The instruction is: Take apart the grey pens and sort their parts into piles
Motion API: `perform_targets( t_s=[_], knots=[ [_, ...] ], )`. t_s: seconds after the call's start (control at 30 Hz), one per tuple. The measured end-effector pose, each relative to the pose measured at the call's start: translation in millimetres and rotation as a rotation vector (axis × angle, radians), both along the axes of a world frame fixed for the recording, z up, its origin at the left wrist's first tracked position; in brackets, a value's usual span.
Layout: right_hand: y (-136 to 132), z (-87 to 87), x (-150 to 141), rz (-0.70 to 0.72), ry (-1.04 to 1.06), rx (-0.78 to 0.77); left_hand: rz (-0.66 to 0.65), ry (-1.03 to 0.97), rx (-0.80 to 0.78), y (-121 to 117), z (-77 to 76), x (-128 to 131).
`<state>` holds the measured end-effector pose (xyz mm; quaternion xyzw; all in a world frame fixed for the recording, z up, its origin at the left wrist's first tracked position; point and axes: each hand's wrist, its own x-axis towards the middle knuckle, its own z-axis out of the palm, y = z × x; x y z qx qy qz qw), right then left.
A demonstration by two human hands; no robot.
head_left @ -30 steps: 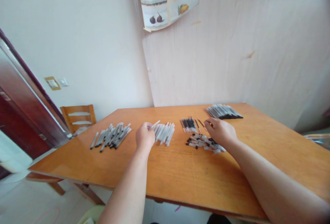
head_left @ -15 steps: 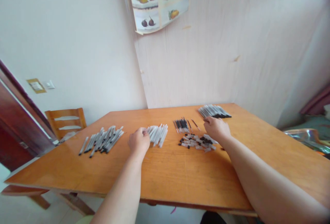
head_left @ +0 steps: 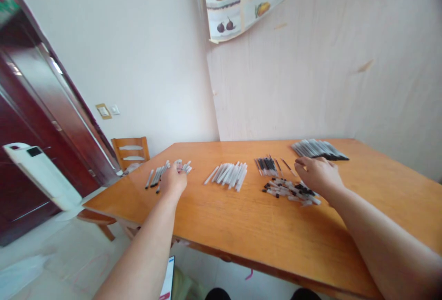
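Note:
My left hand lies over the leftmost pile of grey and black pens near the table's left corner, fingers curled down round a pen in it. To its right is a row of white pen barrels, untouched. My right hand hovers with bent fingers over a heap of small black and white caps; what its fingertips pinch is hidden. A small bunch of thin dark refills lies just left of those fingertips. All of this rests on the orange wooden table.
Another stack of finished pens lies at the far right by the wall. A wooden chair stands beyond the left corner. A dark red door and a white device are at the left. A fruit poster hangs above.
My left hand left the white barrels and moved left onto the grey and black pen pile. My right hand stayed by the caps and refills. The view swung left.

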<state>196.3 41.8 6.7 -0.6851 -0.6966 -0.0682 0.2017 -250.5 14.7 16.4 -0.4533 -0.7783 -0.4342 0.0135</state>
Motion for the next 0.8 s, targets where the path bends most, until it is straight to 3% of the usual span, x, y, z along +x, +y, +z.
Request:
perform_targets(
  t_s=[0.13,0.33,0.8],
  knots=[
    [2.6,-4.1,1.7,0.022,0.013,-0.005,0.064,0.297,-0.138,-14.1,-0.5,-18.8],
    [2.4,-4.8,3.2,0.035,0.023,0.018,0.112,0.467,-0.417,-22.5,-4.8,-7.4],
    [7.6,-9.7,4.8,0.070,0.044,0.131,0.135,0.437,-0.496,-24.4,-13.9,1.8]
  ],
)
